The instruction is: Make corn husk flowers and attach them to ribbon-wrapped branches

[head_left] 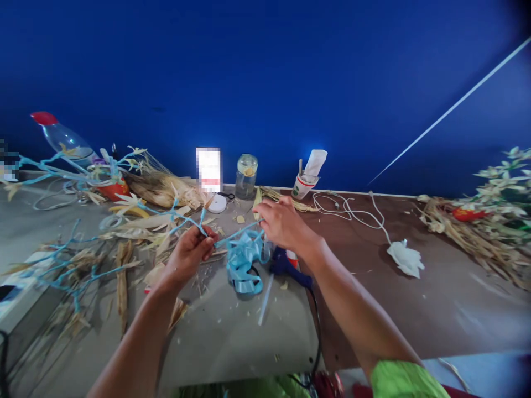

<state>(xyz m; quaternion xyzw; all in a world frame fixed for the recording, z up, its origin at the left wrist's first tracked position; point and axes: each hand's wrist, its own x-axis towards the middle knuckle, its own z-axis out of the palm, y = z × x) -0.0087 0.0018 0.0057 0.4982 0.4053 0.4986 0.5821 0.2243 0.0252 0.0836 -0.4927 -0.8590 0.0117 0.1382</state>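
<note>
My left hand (187,254) is closed in a pinch on a branching stem (179,214) wrapped in light blue ribbon, with pale dried-leaf flowers at its tips. A stretch of blue ribbon (237,234) runs tight from there to my right hand (284,224), whose fingers pinch its other end. Below the stretch lies a loose, looped heap of the same shiny ribbon (244,262) on the table. Close under my right wrist rests a dark blue glue gun (288,268) with a clear glue stick (266,304) sticking out of it. My fingertips partly hide the wrapping point.
Dried husks (166,188) and more blue-wrapped branches (74,276) cover the left side. At the back stand a lit screen (208,171), a glass jar (246,179) and a paper cup (304,186). A white cable (352,207), crumpled tissue (405,258) and dried stalks (468,237) lie right.
</note>
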